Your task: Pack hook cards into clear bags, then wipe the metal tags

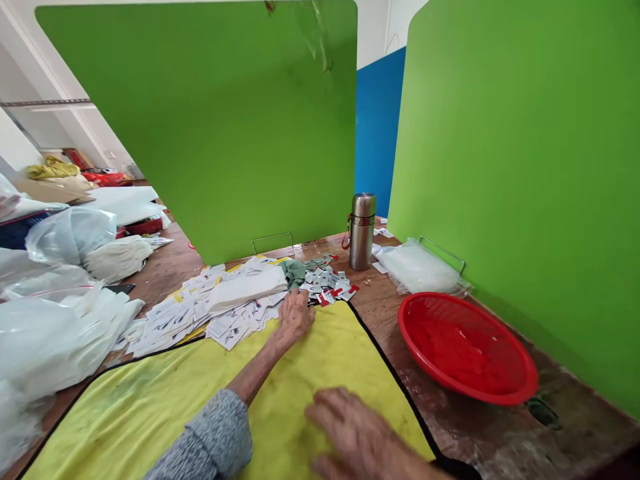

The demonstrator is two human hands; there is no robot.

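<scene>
My left hand (pixel 296 316) reaches to the far edge of a yellow cloth (pixel 200 400) with black trim. Its fingers are curled together, beside a crumpled grey-green cloth (pixel 294 272) and a heap of small grey and red metal-looking pieces (pixel 327 285); whatever they pinch is hidden. Left of this hand, a stack of white paper slips (pixel 247 290) lies on many scattered printed cards (pixel 175 320). Nearer to me, my right hand (pixel 355 430) is over the yellow cloth, blurred by motion, thumb apart from the fingers and nothing visible in it.
A red plastic basket (pixel 530 377) with red contents sits at right. Behind it are a pack of clear plastic bags (pixel 417 265) and a steel thermos (pixel 362 233). Green panels (pixel 225 133) stand at the back. Plastic bags (pixel 45 340) pile up along the left.
</scene>
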